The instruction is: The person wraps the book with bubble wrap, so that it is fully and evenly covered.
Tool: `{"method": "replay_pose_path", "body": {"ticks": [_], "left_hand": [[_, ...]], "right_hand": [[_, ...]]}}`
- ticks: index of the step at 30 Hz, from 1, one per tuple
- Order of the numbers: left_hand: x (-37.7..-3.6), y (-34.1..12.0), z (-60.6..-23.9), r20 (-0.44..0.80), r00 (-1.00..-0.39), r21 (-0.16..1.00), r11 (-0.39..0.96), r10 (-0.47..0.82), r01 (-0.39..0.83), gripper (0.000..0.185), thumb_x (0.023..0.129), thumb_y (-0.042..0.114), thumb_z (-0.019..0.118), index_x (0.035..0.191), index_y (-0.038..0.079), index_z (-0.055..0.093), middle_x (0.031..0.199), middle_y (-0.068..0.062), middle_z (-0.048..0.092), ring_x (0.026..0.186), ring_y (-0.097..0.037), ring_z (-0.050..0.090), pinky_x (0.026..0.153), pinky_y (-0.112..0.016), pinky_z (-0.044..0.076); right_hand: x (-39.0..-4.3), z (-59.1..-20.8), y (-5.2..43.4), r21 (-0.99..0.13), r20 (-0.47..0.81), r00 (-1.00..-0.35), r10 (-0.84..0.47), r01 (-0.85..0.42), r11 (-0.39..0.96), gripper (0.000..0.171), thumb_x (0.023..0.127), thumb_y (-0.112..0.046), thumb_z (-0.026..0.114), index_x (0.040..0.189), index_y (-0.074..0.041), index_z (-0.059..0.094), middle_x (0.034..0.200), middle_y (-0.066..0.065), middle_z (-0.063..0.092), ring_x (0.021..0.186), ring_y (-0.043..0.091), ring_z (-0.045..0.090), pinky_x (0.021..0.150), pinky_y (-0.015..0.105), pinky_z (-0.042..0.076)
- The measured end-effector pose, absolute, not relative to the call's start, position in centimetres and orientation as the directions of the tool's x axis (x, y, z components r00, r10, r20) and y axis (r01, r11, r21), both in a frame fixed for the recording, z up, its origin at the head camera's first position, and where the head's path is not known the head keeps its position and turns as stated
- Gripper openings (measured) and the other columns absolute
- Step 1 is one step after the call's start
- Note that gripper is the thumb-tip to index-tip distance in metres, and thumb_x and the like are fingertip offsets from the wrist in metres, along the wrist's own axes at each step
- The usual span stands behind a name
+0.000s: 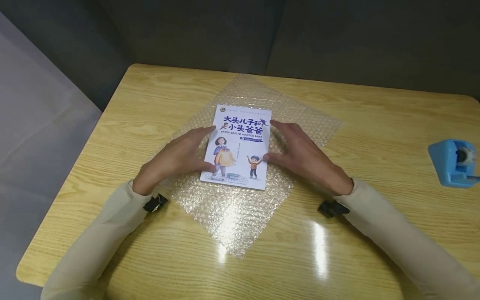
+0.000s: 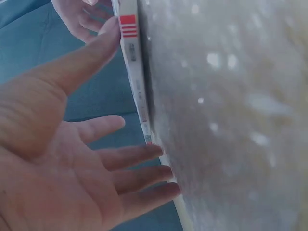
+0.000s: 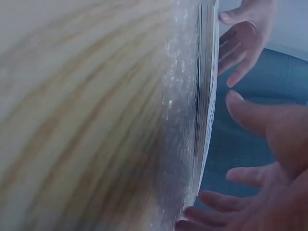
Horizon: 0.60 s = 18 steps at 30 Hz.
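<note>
A thin paperback book with a cartoon cover lies face up on a sheet of bubble wrap, which is turned cornerwise on the table. My left hand is at the book's left side, thumb over the lower part of the cover's edge. In the left wrist view its thumb tip is right at the white spine, the other fingers loosely extended. On the opposite side, my right hand has fingers spread and tips close to the right edge. The right wrist view shows the page edges beside relaxed fingers.
A blue tape dispenser stands at the right of the wooden table. Dark panels rise behind the table's far edge. Black wrist mounts sit under the light sleeves.
</note>
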<state>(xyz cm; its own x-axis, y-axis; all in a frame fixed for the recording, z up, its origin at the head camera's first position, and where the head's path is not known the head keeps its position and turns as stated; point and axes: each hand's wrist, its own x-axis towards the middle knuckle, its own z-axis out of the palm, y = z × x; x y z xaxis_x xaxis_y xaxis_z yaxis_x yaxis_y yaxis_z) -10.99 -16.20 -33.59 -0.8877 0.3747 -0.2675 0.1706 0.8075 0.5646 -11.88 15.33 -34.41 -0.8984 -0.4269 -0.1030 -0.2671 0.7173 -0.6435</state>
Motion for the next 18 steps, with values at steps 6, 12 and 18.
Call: {"method": "replay_pose_path", "body": {"ticks": [6,12,18], "left_hand": [[-11.0,-16.09,-33.47,-0.31,-0.872,0.515,0.838,0.379,0.181,0.106,0.084,0.037,0.088,0.165,0.009,0.026,0.169,-0.017,0.026,0.154,-0.041,0.023,0.123,-0.06,0.022],[-11.0,-16.1,-33.58,-0.308,-0.871,0.516,0.837,0.383,0.186,0.102,0.083,0.036,0.089,0.163,0.007,0.032,0.168,-0.021,0.026,0.155,-0.043,0.021,0.124,-0.06,0.019],[-10.96,-15.91,-33.65,-0.313,-0.868,0.529,0.83,0.386,0.178,0.103,0.083,0.037,0.089,0.163,0.008,0.032,0.168,-0.018,0.026,0.155,-0.043,0.019,0.125,-0.058,0.018]], "right_hand": [[-11.69,-34.36,15.5,-0.6,-0.203,-0.863,-0.464,-0.265,0.755,0.094,0.096,-0.029,0.078,0.167,-0.013,0.02,0.163,0.027,0.031,0.15,0.042,0.03,0.118,0.061,0.032],[-11.63,-34.51,15.56,-0.572,-0.184,-0.847,-0.498,-0.32,0.755,0.087,0.098,-0.028,0.075,0.165,-0.006,0.024,0.162,0.028,0.032,0.15,0.042,0.03,0.119,0.06,0.031],[-11.13,-34.4,15.94,-0.576,-0.176,-0.837,-0.518,-0.34,0.744,0.082,0.1,-0.029,0.073,0.163,-0.003,0.028,0.159,0.031,0.035,0.149,0.044,0.031,0.12,0.06,0.03]]}}
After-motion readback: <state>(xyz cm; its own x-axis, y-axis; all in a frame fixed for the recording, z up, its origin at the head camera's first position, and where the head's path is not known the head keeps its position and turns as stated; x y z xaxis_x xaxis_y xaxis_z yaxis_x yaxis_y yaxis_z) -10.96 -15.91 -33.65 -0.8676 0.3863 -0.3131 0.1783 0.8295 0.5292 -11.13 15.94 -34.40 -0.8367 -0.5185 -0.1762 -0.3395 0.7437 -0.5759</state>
